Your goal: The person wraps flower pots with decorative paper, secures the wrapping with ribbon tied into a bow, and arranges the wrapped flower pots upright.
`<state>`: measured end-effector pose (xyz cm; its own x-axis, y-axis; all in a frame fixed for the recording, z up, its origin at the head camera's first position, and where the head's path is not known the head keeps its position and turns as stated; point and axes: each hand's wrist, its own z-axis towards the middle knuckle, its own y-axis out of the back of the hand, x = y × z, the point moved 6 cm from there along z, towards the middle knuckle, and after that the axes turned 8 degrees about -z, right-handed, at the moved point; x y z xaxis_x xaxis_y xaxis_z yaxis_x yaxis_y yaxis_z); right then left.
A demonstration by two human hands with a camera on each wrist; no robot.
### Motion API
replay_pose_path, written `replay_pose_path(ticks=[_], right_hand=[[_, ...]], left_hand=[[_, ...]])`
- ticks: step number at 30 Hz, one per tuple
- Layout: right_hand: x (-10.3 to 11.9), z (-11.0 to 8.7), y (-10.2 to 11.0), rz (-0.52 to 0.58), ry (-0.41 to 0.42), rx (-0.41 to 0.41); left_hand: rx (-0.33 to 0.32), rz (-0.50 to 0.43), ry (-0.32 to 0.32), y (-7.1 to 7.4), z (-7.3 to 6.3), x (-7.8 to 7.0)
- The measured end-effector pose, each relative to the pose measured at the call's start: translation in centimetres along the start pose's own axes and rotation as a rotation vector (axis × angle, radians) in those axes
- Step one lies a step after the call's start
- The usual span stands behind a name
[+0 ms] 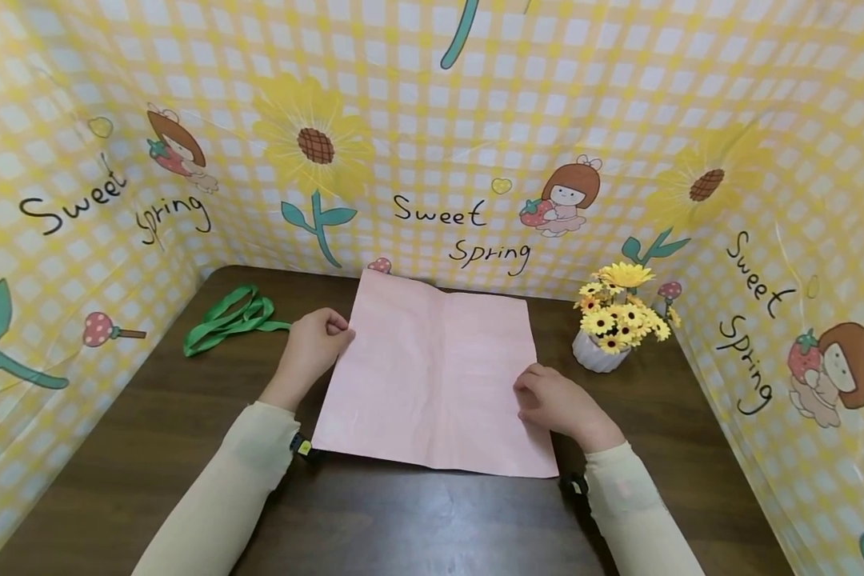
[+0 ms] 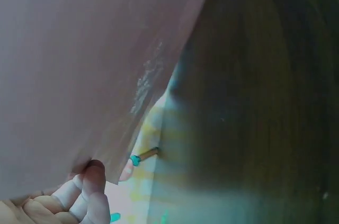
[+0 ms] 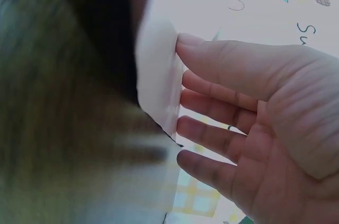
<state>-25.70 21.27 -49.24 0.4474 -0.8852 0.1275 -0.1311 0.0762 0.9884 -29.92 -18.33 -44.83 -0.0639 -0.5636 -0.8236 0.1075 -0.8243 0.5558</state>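
Note:
A pink sheet of paper [image 1: 389, 376] with a crease down its middle lies on the dark wooden table. My left hand [image 1: 314, 344] pinches its left edge; in the left wrist view the thumb [image 2: 95, 187] lies against the pink surface, near a shiny wrinkled patch. On the right side, my right hand [image 1: 562, 406] has its fingertips on the paper near the right edge. The right wrist view shows that hand's thumb and fingers [image 3: 212, 134] spread apart, their tips touching the pale paper [image 3: 156, 75], which is seen almost edge-on.
A loose coil of green ribbon [image 1: 234, 316] lies at the back left, beyond my left hand. At the back right stands a small white pot [image 1: 599, 352] of yellow artificial flowers [image 1: 622, 308]. Yellow checked cloth [image 1: 418, 144] surrounds the table [image 1: 432, 520] on the back and both sides.

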Motion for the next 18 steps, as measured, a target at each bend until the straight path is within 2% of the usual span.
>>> replay_pose_path(ticks=[9, 14, 18], right_hand=[[-0.2, 0.0, -0.2, 0.002, -0.002, 0.006], [-0.3, 0.0, -0.2, -0.007, 0.0, 0.003], [-0.3, 0.0, -0.1, -0.007, 0.001, 0.0]], left_hand=[[0.12, 0.105, 0.034, -1.3, 0.4, 2.1], [0.172, 0.127, 0.051, -1.7, 0.6, 2.5], [0.222, 0.153, 0.096, -2.2, 0.5, 2.6]])
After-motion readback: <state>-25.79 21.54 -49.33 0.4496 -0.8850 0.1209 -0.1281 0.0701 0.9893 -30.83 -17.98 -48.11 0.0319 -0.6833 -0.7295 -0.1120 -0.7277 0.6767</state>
